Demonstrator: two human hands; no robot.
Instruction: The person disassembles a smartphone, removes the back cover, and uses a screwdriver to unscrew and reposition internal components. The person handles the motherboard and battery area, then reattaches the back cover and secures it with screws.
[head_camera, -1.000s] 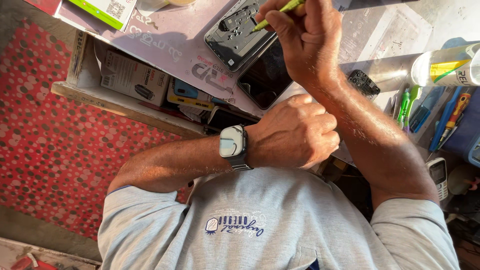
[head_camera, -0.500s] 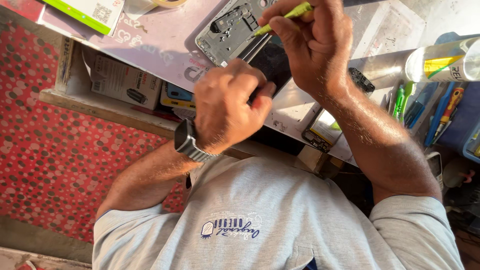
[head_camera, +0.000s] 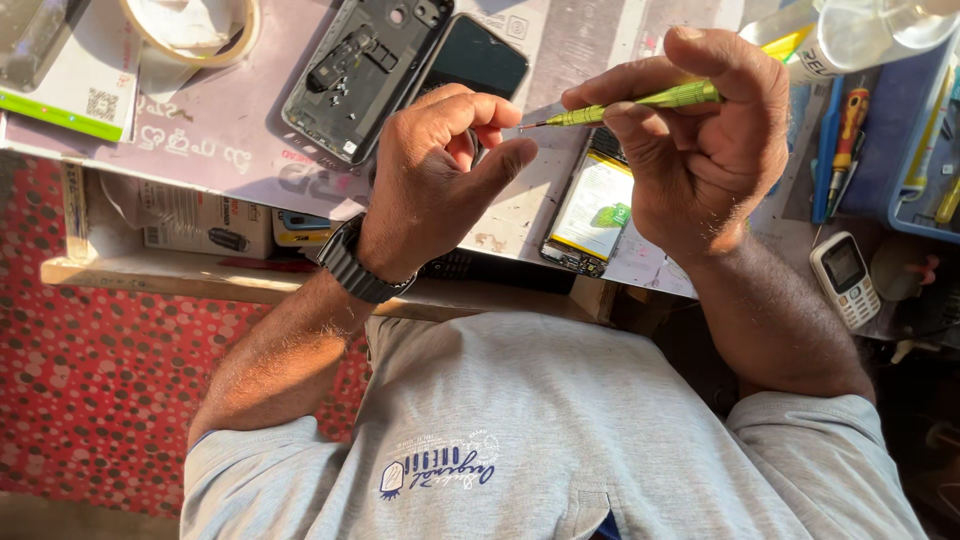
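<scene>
Grey short-sleeved shirt (head_camera: 520, 430) with blue print, black wristwatch (head_camera: 358, 268).

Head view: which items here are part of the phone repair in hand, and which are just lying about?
In use:
green screwdriver in right hand
left hand at its tip
opened phone shell
dark screen

Lying about:
tape roll
keypad phone
orange-handled tool

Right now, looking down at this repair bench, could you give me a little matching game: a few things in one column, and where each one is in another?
Things:
1. green screwdriver
2. opened phone shell
3. small keypad phone
4. roll of tape

Places:
A. far right of the bench, lying alone
B. top left, beside a green-edged box
C. in the grip of the right hand
D. just beyond the left hand, next to a dark screen

Pairs: 1-C, 2-D, 3-A, 4-B
</scene>
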